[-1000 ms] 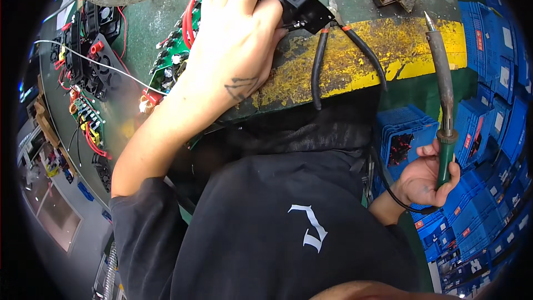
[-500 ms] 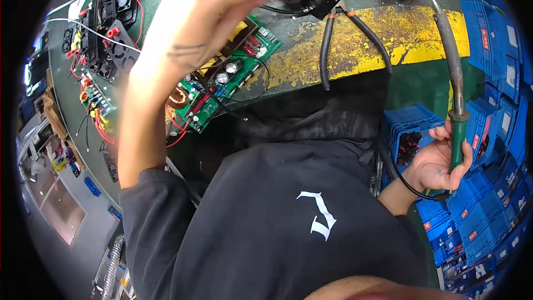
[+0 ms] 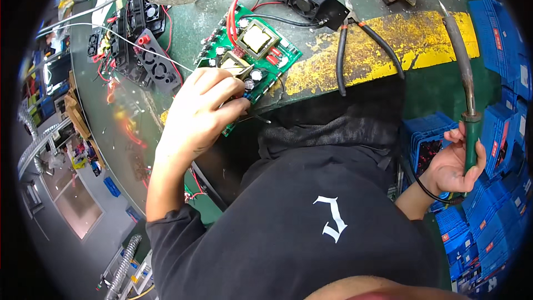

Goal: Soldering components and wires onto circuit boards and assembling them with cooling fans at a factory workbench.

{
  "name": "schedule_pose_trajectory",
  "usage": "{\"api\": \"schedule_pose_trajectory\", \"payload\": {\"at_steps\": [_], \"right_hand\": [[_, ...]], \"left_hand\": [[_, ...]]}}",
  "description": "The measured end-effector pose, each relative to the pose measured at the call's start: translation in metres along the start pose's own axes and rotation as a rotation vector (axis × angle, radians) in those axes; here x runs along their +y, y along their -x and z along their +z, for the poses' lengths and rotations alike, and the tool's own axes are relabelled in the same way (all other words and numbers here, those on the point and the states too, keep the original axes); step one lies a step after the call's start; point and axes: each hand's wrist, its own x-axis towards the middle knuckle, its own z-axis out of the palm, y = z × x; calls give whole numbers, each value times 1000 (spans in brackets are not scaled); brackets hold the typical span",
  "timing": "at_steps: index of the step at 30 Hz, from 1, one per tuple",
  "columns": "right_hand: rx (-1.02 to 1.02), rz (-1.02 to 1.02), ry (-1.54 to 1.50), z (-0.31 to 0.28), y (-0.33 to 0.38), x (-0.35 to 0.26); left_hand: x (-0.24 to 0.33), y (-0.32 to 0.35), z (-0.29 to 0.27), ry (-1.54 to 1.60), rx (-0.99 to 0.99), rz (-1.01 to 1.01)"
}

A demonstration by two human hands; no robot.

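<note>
Through the head view I see the circuit board [image 3: 268,68] lying by the near edge of the worktop [image 3: 438,33], left of the worn yellow stripe, its lowest corner reaching that edge or past it. The left hand [image 3: 210,103] is over the board's near left end, fingers curled and thumb close to the forefinger; from here I cannot tell whether it pinches a part or merely rests there. A black lead [image 3: 266,120] shows just beyond the thumb.

The right hand [image 3: 454,162] wraps loosely around the green handle of the soldering iron [image 3: 472,143], holding it tip up, off past the right end of the near edge. Towards the far edge lies the black fan panel [image 3: 304,4], which red wires [image 3: 231,15] link to the board. Pliers [image 3: 342,58] straddle the yellow stripe, handles hanging over the near edge.

I judge the step in hand to be handling the board while the iron waits. The next move, to me, calls for a sure hold on the board's edge, without tugging those wires, and the hot end kept well clear.
</note>
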Motion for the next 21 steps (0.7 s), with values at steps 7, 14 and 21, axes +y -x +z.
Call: {"api": "schedule_pose_trajectory", "payload": {"at_steps": [7,14,21], "right_hand": [[-18,-16,6,3,-2,-1],[9,-5,16,11,2,-5],[-3,-41,45,16,2,2]], "left_hand": [[-24,-29,-2,517,381,-104],[-29,-67,10,893,296,-406],[-21,-78,9,463,301,-240]]}}
